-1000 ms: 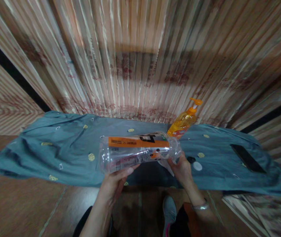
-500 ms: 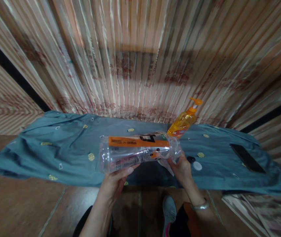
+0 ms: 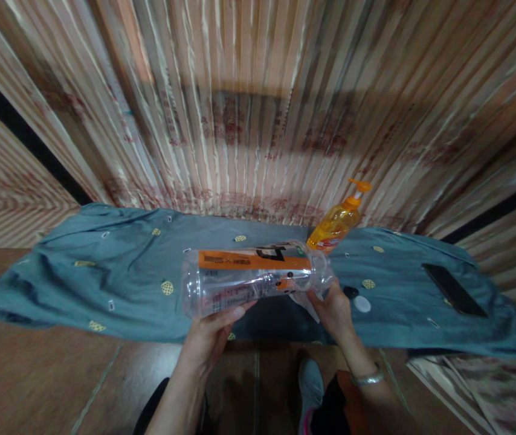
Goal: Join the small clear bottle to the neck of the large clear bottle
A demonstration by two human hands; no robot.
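A clear plastic bottle with an orange and clear label lies sideways in the air above the blue-green cloth. My left hand holds its body from below, near the base end, with the thumb along the side. At the neck end on the right, my right hand grips the bottle; some fingers are hidden. A white piece, perhaps tissue, shows under the bottle beside my right hand. Just right of that hand lie a white round lid and a small black cap.
An orange pump bottle stands behind the neck end. A dark phone lies on the cloth at the right. Striped curtain hangs behind the table. Below are a tiled floor and a grey shoe.
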